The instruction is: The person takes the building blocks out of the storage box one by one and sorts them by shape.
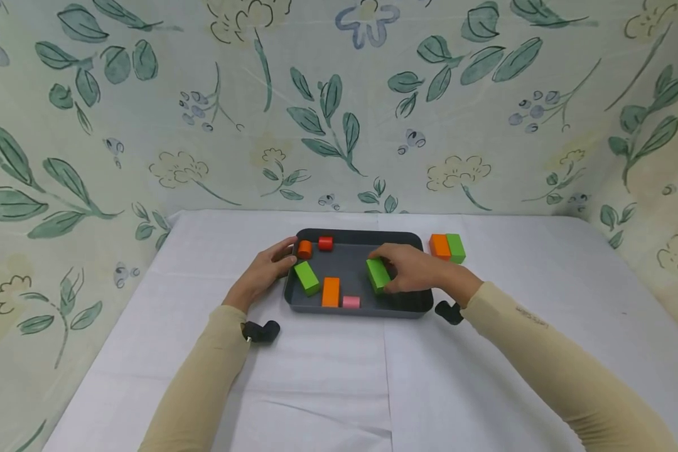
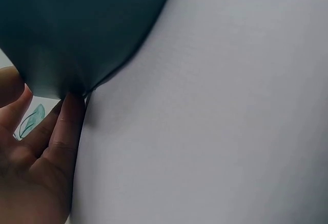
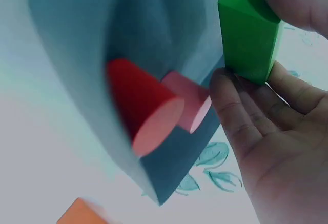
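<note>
My left hand [image 1: 267, 270] holds the left end of a dark grey tray [image 1: 361, 311]; in the left wrist view its thumb and fingers [image 2: 72, 116] lie at the tray's edge. Over the tray's right half my right hand [image 1: 415, 269] grips a green block [image 1: 377, 276], its thumb and fingertips on the block's sides. Inside the tray's left half are an orange cylinder [image 1: 304, 250], a red cylinder [image 1: 325, 243], another green block [image 1: 307, 279], an upright-looking orange block [image 1: 331, 292] and a pink cylinder [image 1: 351, 302]. The right wrist view shows a red cylinder [image 3: 148, 111] and a pink cylinder [image 3: 189, 101].
Beyond the tray's right end, an orange block [image 1: 439, 247] and a green block [image 1: 456, 248] lie side by side on the white cloth [image 1: 328, 383]. A leaf-patterned curtain [image 1: 339, 125] hangs behind the table. Black wrist cameras sit below both hands.
</note>
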`<state>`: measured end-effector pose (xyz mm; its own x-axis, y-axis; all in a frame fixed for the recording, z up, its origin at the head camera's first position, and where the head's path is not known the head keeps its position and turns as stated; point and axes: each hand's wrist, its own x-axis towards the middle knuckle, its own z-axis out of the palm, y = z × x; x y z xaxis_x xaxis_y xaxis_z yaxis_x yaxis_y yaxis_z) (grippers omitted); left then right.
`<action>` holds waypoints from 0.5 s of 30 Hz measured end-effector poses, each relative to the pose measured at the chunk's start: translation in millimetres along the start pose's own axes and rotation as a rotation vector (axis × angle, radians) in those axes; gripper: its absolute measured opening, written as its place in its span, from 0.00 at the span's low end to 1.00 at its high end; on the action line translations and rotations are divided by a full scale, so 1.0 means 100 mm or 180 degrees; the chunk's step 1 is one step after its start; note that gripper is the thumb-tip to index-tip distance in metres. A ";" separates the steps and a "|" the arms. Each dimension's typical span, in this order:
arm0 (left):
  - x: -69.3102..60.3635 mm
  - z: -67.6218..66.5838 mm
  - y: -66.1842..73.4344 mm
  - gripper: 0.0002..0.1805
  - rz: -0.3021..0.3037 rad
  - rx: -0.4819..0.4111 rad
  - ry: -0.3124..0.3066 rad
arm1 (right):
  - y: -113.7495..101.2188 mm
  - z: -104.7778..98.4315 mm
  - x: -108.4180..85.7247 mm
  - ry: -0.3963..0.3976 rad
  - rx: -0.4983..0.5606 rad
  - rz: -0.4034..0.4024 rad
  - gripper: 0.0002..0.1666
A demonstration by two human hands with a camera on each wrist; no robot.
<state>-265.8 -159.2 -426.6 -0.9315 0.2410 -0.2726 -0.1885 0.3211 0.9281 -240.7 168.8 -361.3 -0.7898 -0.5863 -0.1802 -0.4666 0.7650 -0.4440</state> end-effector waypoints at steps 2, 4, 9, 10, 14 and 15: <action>0.01 0.00 0.00 0.34 -0.0008 -0.0013 0.0000 | 0.03 -0.03 -0.03 0.0048 0.0096 0.0051 0.38; 0.01 0.00 0.00 0.34 0.0001 -0.0018 0.0013 | 0.06 -0.06 -0.07 0.0111 0.0203 0.0086 0.39; -0.02 0.00 -0.01 0.33 0.0058 -0.0017 0.0047 | 0.13 -0.17 -0.16 0.0324 0.0325 0.0031 0.40; -0.02 0.00 0.00 0.33 0.0068 -0.0015 0.0048 | 0.15 -0.20 -0.18 0.0372 0.0311 0.0016 0.40; -0.03 0.00 0.00 0.33 0.0083 -0.0002 0.0041 | 0.23 -0.28 -0.28 0.0515 0.0226 0.0069 0.40; -0.03 0.00 0.00 0.33 0.0076 -0.0002 0.0038 | 0.26 -0.30 -0.30 0.0543 0.0209 0.0099 0.40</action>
<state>-262.9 -159.5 -425.7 -0.9394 0.2377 -0.2472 -0.1662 0.3148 0.9345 -240.9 214.0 -340.8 -0.8621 -0.5047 -0.0457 -0.4184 0.7596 -0.4980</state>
